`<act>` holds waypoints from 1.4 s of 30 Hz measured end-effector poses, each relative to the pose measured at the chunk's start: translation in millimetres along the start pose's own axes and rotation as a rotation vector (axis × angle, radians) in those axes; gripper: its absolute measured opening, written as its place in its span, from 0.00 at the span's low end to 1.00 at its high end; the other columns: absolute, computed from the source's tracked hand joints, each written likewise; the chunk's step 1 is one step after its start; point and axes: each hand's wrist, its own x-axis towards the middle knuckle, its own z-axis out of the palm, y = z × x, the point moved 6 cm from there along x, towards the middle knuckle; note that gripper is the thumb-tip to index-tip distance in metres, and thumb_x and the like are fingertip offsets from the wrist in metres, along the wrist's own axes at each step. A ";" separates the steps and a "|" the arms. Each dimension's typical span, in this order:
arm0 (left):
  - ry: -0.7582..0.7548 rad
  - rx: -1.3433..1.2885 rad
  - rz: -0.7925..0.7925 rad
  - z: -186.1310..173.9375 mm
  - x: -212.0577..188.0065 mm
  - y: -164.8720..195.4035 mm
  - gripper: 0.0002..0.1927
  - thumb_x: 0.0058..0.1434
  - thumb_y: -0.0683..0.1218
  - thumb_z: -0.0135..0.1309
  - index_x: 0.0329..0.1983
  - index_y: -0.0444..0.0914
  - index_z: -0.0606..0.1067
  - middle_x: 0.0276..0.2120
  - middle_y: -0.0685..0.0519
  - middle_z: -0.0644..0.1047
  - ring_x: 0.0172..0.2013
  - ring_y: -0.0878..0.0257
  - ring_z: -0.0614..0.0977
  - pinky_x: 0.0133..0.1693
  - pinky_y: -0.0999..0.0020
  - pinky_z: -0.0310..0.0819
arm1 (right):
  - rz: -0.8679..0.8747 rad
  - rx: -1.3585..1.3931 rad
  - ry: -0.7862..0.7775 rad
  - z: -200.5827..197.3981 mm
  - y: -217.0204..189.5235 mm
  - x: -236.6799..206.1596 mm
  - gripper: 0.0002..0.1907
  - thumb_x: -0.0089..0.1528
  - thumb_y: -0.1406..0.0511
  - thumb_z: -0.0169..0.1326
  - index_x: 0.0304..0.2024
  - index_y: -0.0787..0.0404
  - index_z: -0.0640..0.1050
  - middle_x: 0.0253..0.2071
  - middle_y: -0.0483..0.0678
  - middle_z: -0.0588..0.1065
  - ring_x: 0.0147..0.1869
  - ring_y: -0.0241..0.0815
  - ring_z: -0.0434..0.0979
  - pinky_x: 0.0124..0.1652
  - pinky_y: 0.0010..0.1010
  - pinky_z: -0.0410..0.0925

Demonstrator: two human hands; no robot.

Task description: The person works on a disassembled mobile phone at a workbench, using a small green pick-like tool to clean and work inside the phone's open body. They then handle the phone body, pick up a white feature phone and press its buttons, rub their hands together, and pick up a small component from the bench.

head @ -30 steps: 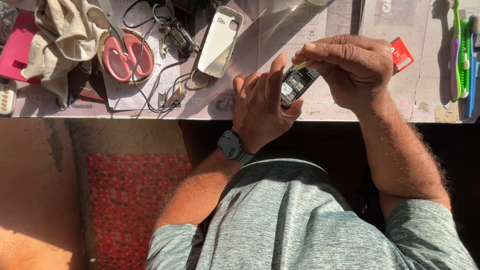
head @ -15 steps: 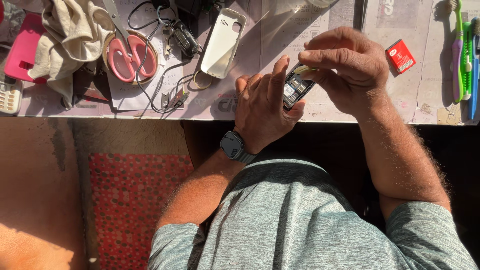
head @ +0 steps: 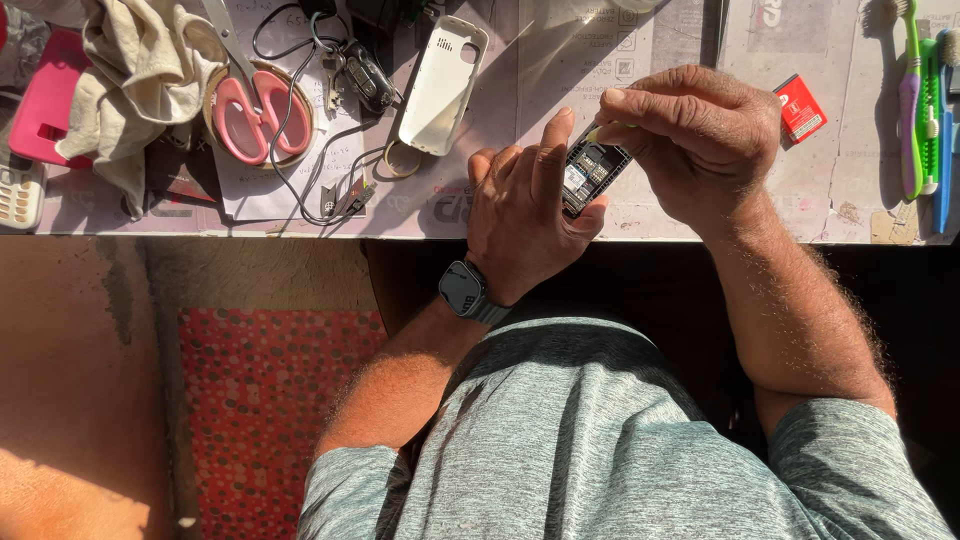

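The left hand (head: 525,215) grasps a small dark phone body with its back opened (head: 592,175), just above the near edge of the paper-covered worktable (head: 640,215), while the right hand (head: 695,140) is pinched around a thin yellow-green tool (head: 598,132) whose tip meets the top of the exposed innards. The white plastic phone shell (head: 443,85) already lies detached on the table, left of the phone body and near the pink-handled scissors (head: 255,120), so opening looks done; work inside appears underway, and refitting the shell seems left
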 end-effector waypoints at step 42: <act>-0.013 -0.038 -0.028 -41.9 27.8 18.2 0.48 0.53 0.55 0.67 0.71 0.35 0.56 0.39 0.47 0.78 0.42 0.49 0.81 0.51 0.47 0.63 | 0.087 -0.020 -0.034 -11.6 -22.1 29.8 0.14 0.68 0.75 0.62 0.55 0.62 0.80 0.46 0.51 0.81 0.50 0.42 0.85 0.47 0.27 0.79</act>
